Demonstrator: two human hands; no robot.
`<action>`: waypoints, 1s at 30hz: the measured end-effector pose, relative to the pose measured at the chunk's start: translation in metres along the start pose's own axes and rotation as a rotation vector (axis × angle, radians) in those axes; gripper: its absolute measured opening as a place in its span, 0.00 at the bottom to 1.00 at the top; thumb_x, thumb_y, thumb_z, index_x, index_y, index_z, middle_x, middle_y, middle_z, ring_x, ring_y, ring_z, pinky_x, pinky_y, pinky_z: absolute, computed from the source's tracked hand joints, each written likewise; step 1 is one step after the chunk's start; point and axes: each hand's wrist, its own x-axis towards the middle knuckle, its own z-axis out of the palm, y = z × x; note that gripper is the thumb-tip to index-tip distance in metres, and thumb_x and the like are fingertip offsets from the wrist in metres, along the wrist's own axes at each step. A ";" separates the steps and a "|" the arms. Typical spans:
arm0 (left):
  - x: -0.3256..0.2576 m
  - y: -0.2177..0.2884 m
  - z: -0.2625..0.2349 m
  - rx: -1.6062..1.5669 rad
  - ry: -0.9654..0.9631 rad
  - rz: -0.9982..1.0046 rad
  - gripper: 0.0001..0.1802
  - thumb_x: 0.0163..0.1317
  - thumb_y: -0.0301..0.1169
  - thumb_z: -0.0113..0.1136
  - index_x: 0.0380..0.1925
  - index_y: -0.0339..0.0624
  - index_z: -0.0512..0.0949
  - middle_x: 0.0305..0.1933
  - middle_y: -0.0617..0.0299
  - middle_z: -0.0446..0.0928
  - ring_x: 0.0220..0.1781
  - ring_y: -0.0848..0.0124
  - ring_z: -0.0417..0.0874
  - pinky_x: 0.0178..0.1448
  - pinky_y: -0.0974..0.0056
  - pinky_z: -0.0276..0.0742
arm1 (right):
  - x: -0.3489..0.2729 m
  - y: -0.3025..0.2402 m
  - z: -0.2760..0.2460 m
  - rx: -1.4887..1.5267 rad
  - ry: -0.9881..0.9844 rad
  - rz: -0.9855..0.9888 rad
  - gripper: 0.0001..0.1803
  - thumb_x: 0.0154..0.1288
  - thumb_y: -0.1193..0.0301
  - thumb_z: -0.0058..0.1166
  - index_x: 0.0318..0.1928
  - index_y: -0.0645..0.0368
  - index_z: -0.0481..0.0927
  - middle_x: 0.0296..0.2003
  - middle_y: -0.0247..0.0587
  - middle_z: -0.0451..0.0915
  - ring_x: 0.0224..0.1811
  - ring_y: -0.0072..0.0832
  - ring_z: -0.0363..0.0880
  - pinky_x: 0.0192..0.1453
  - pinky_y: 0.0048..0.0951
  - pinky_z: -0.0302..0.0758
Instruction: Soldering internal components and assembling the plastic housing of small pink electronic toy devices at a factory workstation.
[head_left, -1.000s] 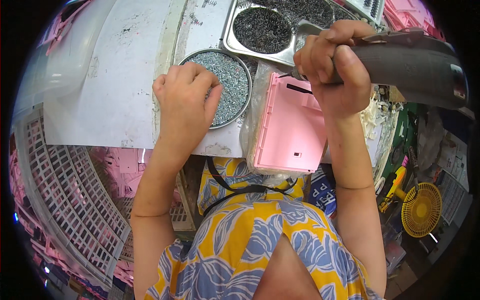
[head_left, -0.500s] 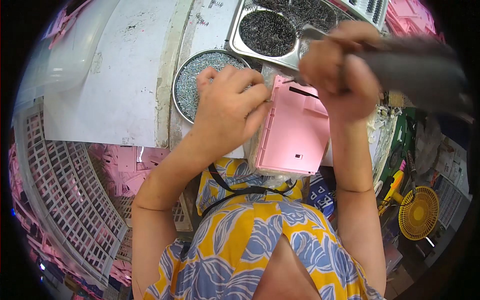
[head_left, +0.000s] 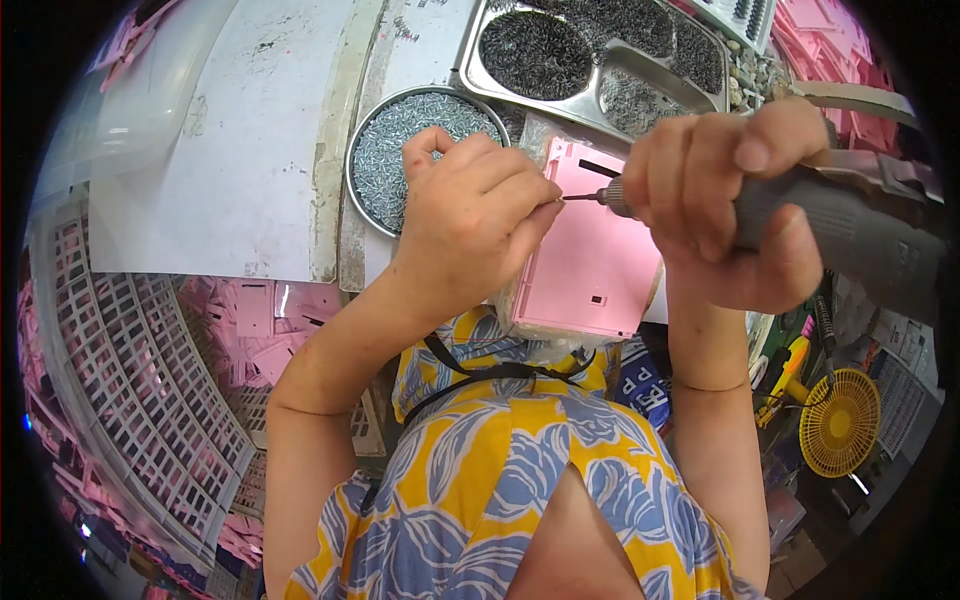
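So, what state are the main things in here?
Left hand: fingertips pinched; anything between them too small to tell.
Right hand: curled around the power driver.
Power driver: held, bit pointing toward left fingertips.
Pink panel: lying flat, partly hidden.
Round dish: uncovered, holding silvery screws.
Metal tray: uncovered, holding dark springs.
Yellow fan: spinning or not, unclear.

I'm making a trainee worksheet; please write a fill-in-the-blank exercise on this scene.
The right hand grips a power tool, its bit pointing to the picture's ____.
The plastic part near the left hand is coloured ____.
It lies to the ____ of the round dish of silvery pieces.
The fan's colour is ____.

Missing words: left; pink; right; yellow.
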 end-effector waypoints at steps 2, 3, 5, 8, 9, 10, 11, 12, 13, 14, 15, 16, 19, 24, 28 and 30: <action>0.002 0.001 -0.001 -0.015 0.003 0.000 0.11 0.46 0.26 0.74 0.30 0.50 0.81 0.31 0.69 0.81 0.34 0.69 0.78 0.47 0.59 0.58 | 0.001 -0.001 0.002 0.018 0.004 -0.006 0.16 0.73 0.58 0.49 0.51 0.56 0.69 0.18 0.25 0.68 0.18 0.20 0.66 0.29 0.28 0.68; 0.002 0.002 -0.002 -0.021 0.005 -0.002 0.11 0.46 0.26 0.74 0.30 0.50 0.81 0.31 0.69 0.80 0.33 0.68 0.78 0.47 0.59 0.58 | 0.001 0.000 0.004 0.022 0.004 -0.008 0.16 0.73 0.58 0.49 0.51 0.56 0.69 0.18 0.25 0.68 0.18 0.20 0.66 0.29 0.29 0.68; -0.001 0.000 -0.001 0.018 -0.022 -0.002 0.12 0.46 0.28 0.74 0.30 0.50 0.82 0.31 0.70 0.80 0.34 0.68 0.78 0.48 0.58 0.58 | 0.004 0.005 0.011 0.031 0.004 -0.010 0.16 0.73 0.59 0.50 0.51 0.56 0.69 0.18 0.25 0.67 0.18 0.20 0.66 0.28 0.29 0.67; -0.004 0.001 -0.007 0.029 -0.105 -0.041 0.11 0.47 0.31 0.75 0.32 0.50 0.83 0.34 0.70 0.80 0.39 0.67 0.78 0.51 0.56 0.58 | 0.003 0.011 0.018 0.049 0.054 0.023 0.16 0.71 0.61 0.53 0.50 0.57 0.70 0.19 0.27 0.68 0.18 0.21 0.66 0.27 0.28 0.68; -0.004 0.000 -0.009 0.018 -0.140 -0.055 0.11 0.48 0.31 0.74 0.32 0.51 0.83 0.35 0.71 0.80 0.41 0.67 0.78 0.52 0.56 0.58 | 0.000 0.010 0.021 0.048 0.109 0.056 0.16 0.69 0.62 0.55 0.49 0.58 0.70 0.20 0.29 0.69 0.19 0.21 0.67 0.27 0.28 0.68; -0.003 -0.005 -0.015 0.125 -0.147 -0.116 0.10 0.49 0.32 0.74 0.32 0.50 0.83 0.37 0.70 0.79 0.44 0.67 0.77 0.54 0.55 0.58 | -0.003 0.009 0.024 0.047 0.164 0.088 0.16 0.67 0.63 0.58 0.48 0.59 0.71 0.21 0.31 0.70 0.20 0.21 0.69 0.27 0.27 0.69; -0.002 -0.014 -0.024 0.231 -0.154 -0.176 0.10 0.50 0.33 0.74 0.33 0.50 0.83 0.38 0.70 0.79 0.46 0.66 0.77 0.55 0.54 0.58 | -0.006 0.009 0.026 0.045 0.220 0.120 0.17 0.66 0.65 0.60 0.47 0.60 0.71 0.21 0.33 0.72 0.20 0.21 0.70 0.27 0.26 0.70; -0.005 -0.023 -0.033 0.348 -0.158 -0.242 0.10 0.51 0.34 0.73 0.33 0.50 0.83 0.39 0.70 0.78 0.48 0.66 0.76 0.57 0.53 0.58 | -0.008 0.009 0.029 0.051 0.268 0.151 0.18 0.64 0.66 0.63 0.46 0.61 0.71 0.22 0.34 0.73 0.21 0.21 0.71 0.27 0.26 0.71; -0.013 -0.029 -0.036 0.445 -0.301 -0.276 0.09 0.55 0.35 0.71 0.34 0.50 0.83 0.40 0.69 0.77 0.52 0.65 0.75 0.59 0.52 0.58 | -0.009 0.012 0.029 0.010 0.265 0.165 0.17 0.64 0.66 0.62 0.45 0.61 0.71 0.22 0.34 0.72 0.20 0.21 0.69 0.26 0.25 0.70; -0.017 -0.031 -0.034 0.421 -0.299 -0.242 0.08 0.55 0.36 0.70 0.34 0.50 0.83 0.40 0.69 0.77 0.51 0.64 0.75 0.59 0.52 0.58 | -0.011 0.014 0.029 -0.035 0.263 0.177 0.16 0.65 0.66 0.62 0.45 0.61 0.71 0.21 0.33 0.71 0.19 0.21 0.68 0.25 0.25 0.69; -0.020 -0.032 -0.032 0.394 -0.298 -0.209 0.07 0.56 0.36 0.70 0.34 0.50 0.83 0.39 0.68 0.77 0.50 0.64 0.76 0.59 0.52 0.59 | -0.011 0.019 0.026 -0.127 0.209 0.174 0.15 0.67 0.65 0.59 0.44 0.59 0.70 0.19 0.31 0.69 0.16 0.20 0.64 0.23 0.26 0.65; -0.022 -0.033 -0.031 0.367 -0.295 -0.176 0.07 0.57 0.36 0.69 0.34 0.50 0.83 0.39 0.68 0.78 0.49 0.64 0.76 0.59 0.51 0.59 | -0.013 0.021 0.026 -0.171 0.196 0.196 0.14 0.67 0.65 0.59 0.42 0.59 0.69 0.18 0.31 0.68 0.15 0.20 0.63 0.22 0.26 0.64; -0.019 -0.039 -0.028 0.371 -0.178 -0.229 0.07 0.59 0.36 0.67 0.30 0.48 0.81 0.37 0.67 0.77 0.46 0.64 0.76 0.57 0.51 0.59 | -0.017 0.028 0.027 -0.307 0.143 0.258 0.14 0.67 0.67 0.61 0.39 0.58 0.68 0.17 0.32 0.68 0.14 0.19 0.62 0.20 0.26 0.62; -0.017 -0.040 -0.026 0.316 -0.186 -0.209 0.07 0.58 0.36 0.68 0.28 0.49 0.80 0.35 0.65 0.77 0.44 0.65 0.77 0.55 0.50 0.62 | -0.023 0.034 0.028 -0.381 0.087 0.260 0.16 0.67 0.67 0.64 0.37 0.57 0.67 0.17 0.33 0.69 0.14 0.19 0.63 0.19 0.26 0.62; -0.014 -0.013 -0.026 0.130 -0.181 -0.082 0.08 0.59 0.35 0.67 0.30 0.47 0.77 0.32 0.65 0.76 0.41 0.63 0.76 0.54 0.54 0.60 | -0.022 0.035 0.024 -0.268 0.082 0.232 0.17 0.68 0.63 0.62 0.41 0.57 0.67 0.16 0.32 0.67 0.15 0.20 0.63 0.20 0.26 0.63; -0.020 0.001 -0.020 0.051 -0.163 -0.098 0.08 0.57 0.33 0.69 0.30 0.47 0.78 0.32 0.66 0.77 0.40 0.64 0.77 0.54 0.55 0.60 | -0.014 0.023 0.025 -0.178 0.142 0.199 0.16 0.69 0.61 0.59 0.44 0.56 0.68 0.16 0.29 0.67 0.15 0.20 0.63 0.20 0.27 0.63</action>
